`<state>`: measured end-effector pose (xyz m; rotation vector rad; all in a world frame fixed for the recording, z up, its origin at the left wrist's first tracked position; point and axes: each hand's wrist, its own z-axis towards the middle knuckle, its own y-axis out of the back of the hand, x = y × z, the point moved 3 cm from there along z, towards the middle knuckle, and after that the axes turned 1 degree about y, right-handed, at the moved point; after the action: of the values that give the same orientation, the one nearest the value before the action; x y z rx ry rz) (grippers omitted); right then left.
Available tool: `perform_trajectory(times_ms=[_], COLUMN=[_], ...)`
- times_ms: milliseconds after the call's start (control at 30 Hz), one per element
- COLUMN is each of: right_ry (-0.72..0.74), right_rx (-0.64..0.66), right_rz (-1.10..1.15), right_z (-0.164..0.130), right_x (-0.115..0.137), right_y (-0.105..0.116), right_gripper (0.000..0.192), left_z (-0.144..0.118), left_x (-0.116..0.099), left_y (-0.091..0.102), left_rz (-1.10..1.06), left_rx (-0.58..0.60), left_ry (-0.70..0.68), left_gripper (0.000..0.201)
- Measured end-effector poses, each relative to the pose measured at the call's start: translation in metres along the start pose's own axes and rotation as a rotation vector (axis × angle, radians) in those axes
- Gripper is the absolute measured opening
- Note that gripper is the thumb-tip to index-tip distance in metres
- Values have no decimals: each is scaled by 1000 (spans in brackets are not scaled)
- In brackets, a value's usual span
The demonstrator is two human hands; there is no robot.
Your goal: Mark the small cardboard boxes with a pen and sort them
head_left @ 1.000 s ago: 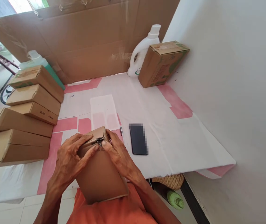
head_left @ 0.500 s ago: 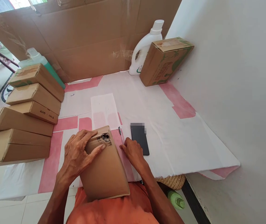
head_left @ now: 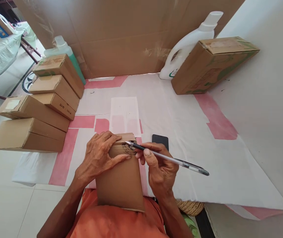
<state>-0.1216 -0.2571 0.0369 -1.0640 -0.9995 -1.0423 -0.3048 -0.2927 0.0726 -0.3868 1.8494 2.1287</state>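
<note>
1. The right hand (head_left: 162,170) is closed around a clear ballpoint pen (head_left: 167,159), pinching it between thumb and fingers; the dark tip points left and rests on a black scribbled patch at the top of a cardboard box (head_left: 121,177).
2. The left hand (head_left: 99,157) lies across the box's upper left corner, fingers spread flat over the top edge and thumb stretched toward the scribble, pressing the box rather than gripping it.
3. The box leans tilted, its lower end against the person's orange-clad lap and its upper end on the table edge, between the two hands.
4. A dark phone (head_left: 160,138) lies on the table just beyond the right hand, partly hidden by it.
5. The table (head_left: 181,122) is covered with white sheeting marked by pink patches.
6. Stacked cardboard boxes (head_left: 42,105) sit at the left, with a green bottle (head_left: 65,53) behind them.
7. A white jug (head_left: 189,43) and a printed carton (head_left: 213,64) stand at the far right, against a white wall (head_left: 267,99).
8. A large cardboard sheet (head_left: 126,33) stands upright along the back of the table.
</note>
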Motion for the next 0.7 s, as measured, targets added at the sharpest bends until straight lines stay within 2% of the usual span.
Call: perform_trajectory(times_ms=[100,333,700], right_ry=[26,73,129], right_rx=[-51,-76,-23], right_rz=[-64,-147,-247], right_z=[-8,-14,-16], right_x=[-3,-3,1], right_y=[-5,5,9], right_gripper=[9,7,8], left_z=[0,-2,-4], left_x=[-1,-3,-6], left_y=[-1,-5,-5], left_rz=[-9,4,-4], left_rx=[-4,-1,22], left_ry=[-16,-22,-28], left_gripper=[45,48,44])
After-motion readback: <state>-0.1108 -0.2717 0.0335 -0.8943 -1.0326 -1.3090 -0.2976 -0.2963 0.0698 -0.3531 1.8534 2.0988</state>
